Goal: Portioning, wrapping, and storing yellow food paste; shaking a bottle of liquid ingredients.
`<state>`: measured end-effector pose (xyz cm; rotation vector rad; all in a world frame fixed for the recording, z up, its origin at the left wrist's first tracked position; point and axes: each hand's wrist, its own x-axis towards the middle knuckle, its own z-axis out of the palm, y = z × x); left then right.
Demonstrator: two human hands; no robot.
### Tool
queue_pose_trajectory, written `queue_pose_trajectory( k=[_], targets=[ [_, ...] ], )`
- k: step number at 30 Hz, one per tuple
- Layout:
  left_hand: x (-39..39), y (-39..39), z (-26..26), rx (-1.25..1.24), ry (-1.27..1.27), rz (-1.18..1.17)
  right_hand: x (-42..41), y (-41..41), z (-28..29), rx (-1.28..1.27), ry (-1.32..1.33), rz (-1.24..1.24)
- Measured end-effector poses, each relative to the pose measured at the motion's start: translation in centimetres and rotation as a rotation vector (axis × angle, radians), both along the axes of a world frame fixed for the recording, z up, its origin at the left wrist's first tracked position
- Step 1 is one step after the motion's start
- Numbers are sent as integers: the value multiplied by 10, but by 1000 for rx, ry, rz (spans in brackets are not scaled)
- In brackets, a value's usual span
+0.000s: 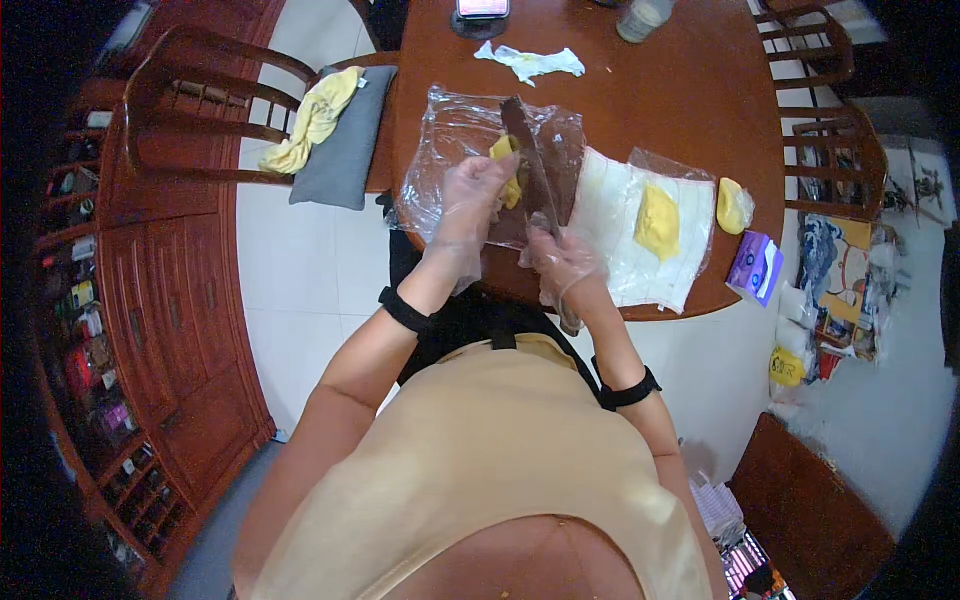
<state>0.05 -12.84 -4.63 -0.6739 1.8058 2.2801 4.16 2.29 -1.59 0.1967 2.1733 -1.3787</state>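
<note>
My left hand (471,193), in a thin clear plastic glove, grips a small piece of yellow dough (511,193) by its side. My right hand (561,251), gloved the same way, holds a large knife (534,154). The dark blade points away from me, just right of the dough; whether the two touch I cannot tell. Beneath both lies a crumpled clear plastic sheet (450,127). To the right, a larger yellow dough lump (657,221) rests on plastic film over a white cloth (609,187).
Another yellow lump (729,204), partly in plastic, sits near the right edge beside a purple tissue pack (752,262). Farther back are a crumpled white tissue (531,63), a phone (483,9) and a jar (641,21). A chair with a grey cushion (345,142) stands left.
</note>
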Motion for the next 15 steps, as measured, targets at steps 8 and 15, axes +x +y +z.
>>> queue_pose_trajectory(
  k=[8, 15],
  targets=[
    [-6, -14, -17, 27, -65, 175, -4, 2, 1, 5, -149, -52],
    [-7, -12, 2, -24, 4, 126, 4, 14, -4, -18, -18, -150]
  ],
)
